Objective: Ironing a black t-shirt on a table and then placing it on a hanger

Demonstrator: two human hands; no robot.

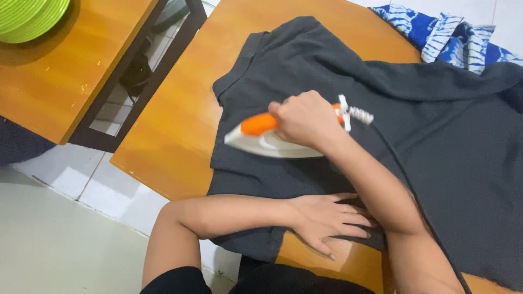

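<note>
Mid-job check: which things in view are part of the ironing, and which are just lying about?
In use: iron, gripped by the right hand; dark grey garment, pressed flat by the left hand; iron's cord; wooden table.

Lying about: blue patterned cloth; green ribbed dish on the side table.

A second wooden table [60, 81] is seen at the upper left, set apart from the main one by a narrow gap. A stack of lime-green plates [30, 16] is placed at its far left corner and is cut off by the frame edge. Under its right edge, a black frame [139, 71] is seen, and a dark object, too shadowed to be told, is glimpsed through it. A blue and white patterned cloth [452, 35] is bunched at the far right corner of the main table. Pale floor tiles [60, 239] are seen at the lower left.
</note>
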